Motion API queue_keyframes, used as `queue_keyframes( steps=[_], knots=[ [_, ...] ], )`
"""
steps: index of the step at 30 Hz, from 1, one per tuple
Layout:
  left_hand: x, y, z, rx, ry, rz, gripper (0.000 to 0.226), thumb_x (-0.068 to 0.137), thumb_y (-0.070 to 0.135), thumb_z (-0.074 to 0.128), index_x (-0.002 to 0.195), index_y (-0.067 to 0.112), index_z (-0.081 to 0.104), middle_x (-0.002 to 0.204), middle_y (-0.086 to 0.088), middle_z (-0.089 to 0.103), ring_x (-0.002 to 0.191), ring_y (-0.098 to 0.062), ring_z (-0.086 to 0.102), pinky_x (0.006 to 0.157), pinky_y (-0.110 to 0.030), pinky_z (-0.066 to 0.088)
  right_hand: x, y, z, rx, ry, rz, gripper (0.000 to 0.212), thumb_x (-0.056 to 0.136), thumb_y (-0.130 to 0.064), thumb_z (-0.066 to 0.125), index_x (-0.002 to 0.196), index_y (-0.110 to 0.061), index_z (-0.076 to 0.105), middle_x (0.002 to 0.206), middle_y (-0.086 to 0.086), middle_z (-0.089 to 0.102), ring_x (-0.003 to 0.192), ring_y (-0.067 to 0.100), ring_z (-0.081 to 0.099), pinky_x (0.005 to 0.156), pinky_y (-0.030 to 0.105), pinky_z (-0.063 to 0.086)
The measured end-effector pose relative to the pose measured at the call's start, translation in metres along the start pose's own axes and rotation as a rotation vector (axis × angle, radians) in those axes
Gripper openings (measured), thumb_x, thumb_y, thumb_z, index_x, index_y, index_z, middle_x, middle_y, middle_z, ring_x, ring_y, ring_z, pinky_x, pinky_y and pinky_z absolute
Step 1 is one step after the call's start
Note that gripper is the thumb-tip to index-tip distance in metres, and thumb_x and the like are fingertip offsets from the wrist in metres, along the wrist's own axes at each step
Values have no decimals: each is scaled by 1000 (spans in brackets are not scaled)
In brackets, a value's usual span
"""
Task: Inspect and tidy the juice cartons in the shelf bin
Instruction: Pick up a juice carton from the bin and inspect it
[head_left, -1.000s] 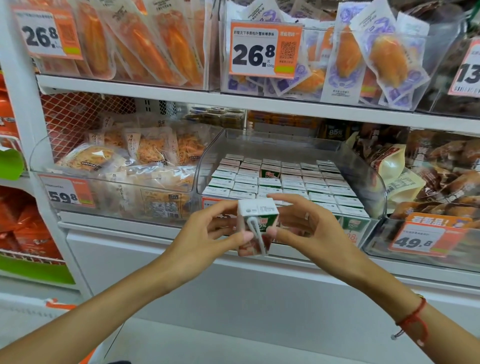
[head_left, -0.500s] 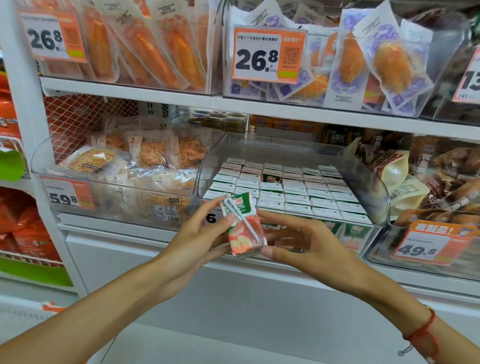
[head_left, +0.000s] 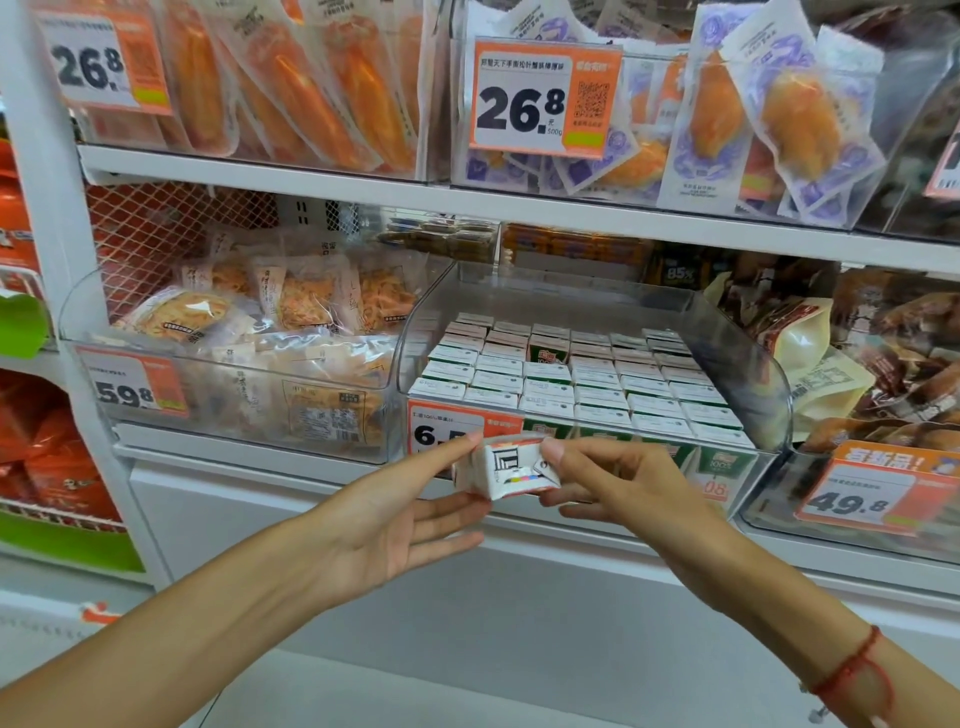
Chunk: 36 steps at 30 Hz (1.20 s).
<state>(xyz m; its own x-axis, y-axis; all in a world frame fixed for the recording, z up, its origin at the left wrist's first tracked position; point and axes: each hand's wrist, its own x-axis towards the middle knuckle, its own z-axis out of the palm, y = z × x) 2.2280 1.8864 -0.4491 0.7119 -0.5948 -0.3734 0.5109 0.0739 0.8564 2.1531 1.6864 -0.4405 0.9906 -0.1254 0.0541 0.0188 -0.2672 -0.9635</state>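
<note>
A small juice carton (head_left: 506, 470) is held in front of the clear shelf bin (head_left: 748, 364), tipped so its white base with a printed mark and colour strip faces me. My left hand (head_left: 400, 525) pinches its left side with thumb and fingers. My right hand (head_left: 618, 483) grips its right side, thumb on top. Inside the bin stand several rows of juice cartons (head_left: 576, 382) with white tops; one gap in the back rows shows a green carton face (head_left: 549, 352).
An orange price tag 6.x (head_left: 441, 428) sits on the bin front, partly behind the carton. A bin of dried snack packs (head_left: 249, 338) is at left, dark snack bags (head_left: 893, 353) at right. A white shelf (head_left: 519, 202) with hanging packs runs above.
The carton has been turned in both hands from top up, through its red and green printed side, to its white base facing me, and shifted a little right and lower.
</note>
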Motion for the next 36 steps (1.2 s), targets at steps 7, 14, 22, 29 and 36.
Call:
queue_keyframes(
  steps=[7, 14, 22, 29, 36],
  knots=[
    [-1, 1, 1, -4, 20, 140, 56, 64, 30, 79, 118, 26, 65, 104, -11, 75, 91, -22, 74, 71, -28, 61, -2, -6, 3, 101, -48, 84, 41, 74, -49, 66, 111, -34, 72, 100, -1, 76, 90, 18, 73, 77, 25, 59],
    [-5, -9, 15, 219, 74, 330, 57, 83, 32, 70, 133, 46, 46, 107, 5, 75, 99, -11, 71, 89, -31, 58, -4, -10, 17, 217, -91, 192, 28, 84, -30, 71, 111, -20, 73, 99, 4, 76, 94, 15, 72, 81, 21, 57],
    [-7, 0, 12, 213, 127, 333, 52, 71, 48, 71, 119, 29, 65, 95, 4, 77, 89, -12, 74, 77, -24, 60, -10, -7, 25, -373, 314, -305, 44, 68, -21, 86, 106, -37, 68, 89, -20, 71, 78, 6, 69, 69, 26, 57],
    [-3, -4, 5, 82, 78, 255, 51, 66, 42, 75, 109, 17, 70, 97, -5, 77, 92, -18, 74, 82, -23, 59, -11, -12, 31, -588, 32, -392, 48, 74, -57, 73, 119, -48, 59, 102, -25, 55, 102, -1, 55, 84, 17, 47],
    [-4, -4, 3, 192, 40, 334, 62, 64, 36, 82, 122, 22, 64, 109, -6, 74, 104, -19, 70, 91, -30, 56, -4, -15, 8, -25, -185, 198, 47, 80, -58, 58, 115, -29, 71, 107, -6, 74, 105, 8, 66, 96, 29, 53]
  ],
)
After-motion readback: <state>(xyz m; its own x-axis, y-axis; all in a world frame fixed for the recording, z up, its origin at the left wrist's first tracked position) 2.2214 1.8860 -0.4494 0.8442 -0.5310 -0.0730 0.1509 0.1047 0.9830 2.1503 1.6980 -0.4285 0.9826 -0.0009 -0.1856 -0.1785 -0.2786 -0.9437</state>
